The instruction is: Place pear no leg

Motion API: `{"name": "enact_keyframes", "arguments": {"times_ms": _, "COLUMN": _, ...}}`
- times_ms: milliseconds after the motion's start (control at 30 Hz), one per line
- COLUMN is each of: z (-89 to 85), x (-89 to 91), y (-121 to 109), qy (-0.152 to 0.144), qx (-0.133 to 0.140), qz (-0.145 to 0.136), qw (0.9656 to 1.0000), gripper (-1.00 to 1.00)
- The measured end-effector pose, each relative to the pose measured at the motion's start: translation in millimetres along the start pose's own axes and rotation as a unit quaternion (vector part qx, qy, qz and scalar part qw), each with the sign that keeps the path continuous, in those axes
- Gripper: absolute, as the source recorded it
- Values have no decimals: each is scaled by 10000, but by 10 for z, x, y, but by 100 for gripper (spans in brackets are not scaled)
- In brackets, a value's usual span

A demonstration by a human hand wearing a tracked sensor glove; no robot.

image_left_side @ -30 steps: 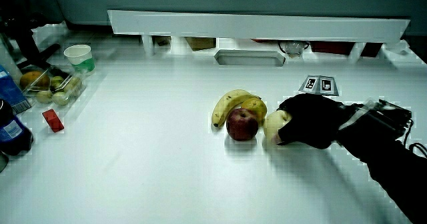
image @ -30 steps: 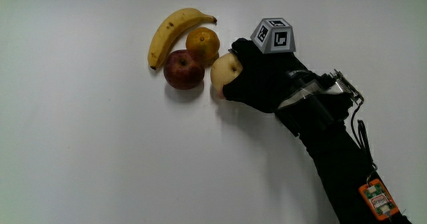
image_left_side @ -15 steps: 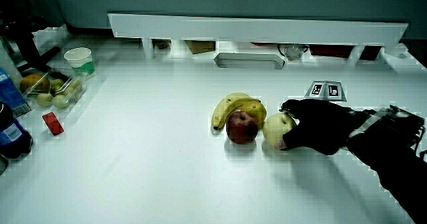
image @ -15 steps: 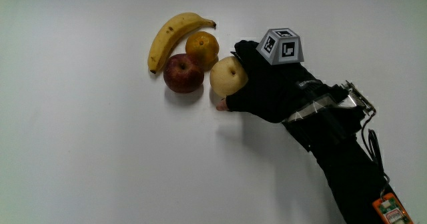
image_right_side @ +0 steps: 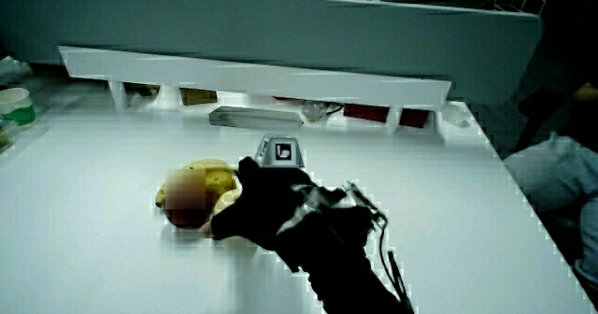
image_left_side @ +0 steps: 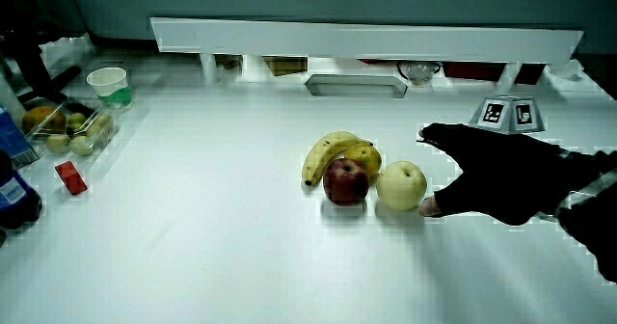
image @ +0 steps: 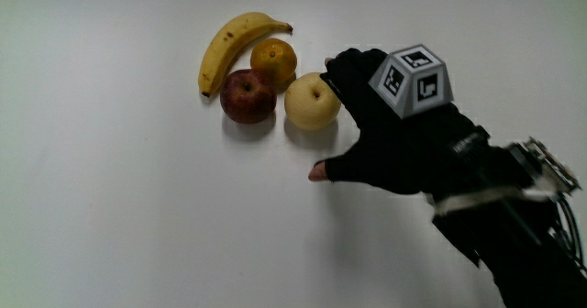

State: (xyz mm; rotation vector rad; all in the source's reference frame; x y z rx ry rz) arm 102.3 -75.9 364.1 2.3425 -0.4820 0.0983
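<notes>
The pear [image: 312, 101] sits on the tabletop [image: 138, 216], touching the apple [image: 247, 96] at its 3 o'clock. The hand [image: 390, 129] beside it is spread, holding nothing. It looks smooth, firm and roundish; cup its wide middle.

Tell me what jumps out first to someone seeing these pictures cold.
The black-gloved hand with its patterned cube, fingers spread and holding nothing, beside the pear. The pear rests on the white table next to a red apple, with an orange and a banana farther from the person.
</notes>
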Motion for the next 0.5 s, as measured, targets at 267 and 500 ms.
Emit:
{"name": "enact_keyframes", "arguments": {"times_ms": 267, "z": -12, "x": -246, "y": -653, "qy": -901, "qx": 420, "qz": 98, "qw": 9950, "gripper": -100}}
{"name": "enact_keyframes", "arguments": {"times_ms": 500, "z": -179, "x": -290, "y": -1050, "qy": -1452, "qx": 343, "qz": 227, "qw": 9885, "gripper": -100}}
